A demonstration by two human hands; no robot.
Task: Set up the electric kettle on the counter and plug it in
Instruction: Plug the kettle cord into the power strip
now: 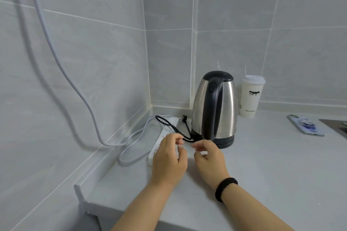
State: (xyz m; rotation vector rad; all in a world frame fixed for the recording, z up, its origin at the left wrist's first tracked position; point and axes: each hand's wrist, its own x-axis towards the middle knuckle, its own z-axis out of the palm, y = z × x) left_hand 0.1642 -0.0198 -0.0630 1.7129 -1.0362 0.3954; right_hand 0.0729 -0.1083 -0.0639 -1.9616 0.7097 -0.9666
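A stainless steel kettle [216, 107] with a black handle and lid stands on its black base [224, 141] in the counter's back corner. Its black cord [169, 124] loops over a white power strip [165, 133]. The plug [185, 117] lies loose on the counter by the wall. My left hand [169, 157] hovers over the strip. Its index finger and thumb are right at the cord, which runs between them, but a grip is not clear. My right hand [209, 157], fingers loosely curled and apart, is just in front of the base and holds nothing.
The strip's grey cable [131, 146] coils on the counter and climbs the left tiled wall. A white lidded paper cup [250, 97] stands right of the kettle. A phone [306, 124] lies further right, beside a sink edge [336, 124]. The counter's left end drops off at a raised lip [78, 189].
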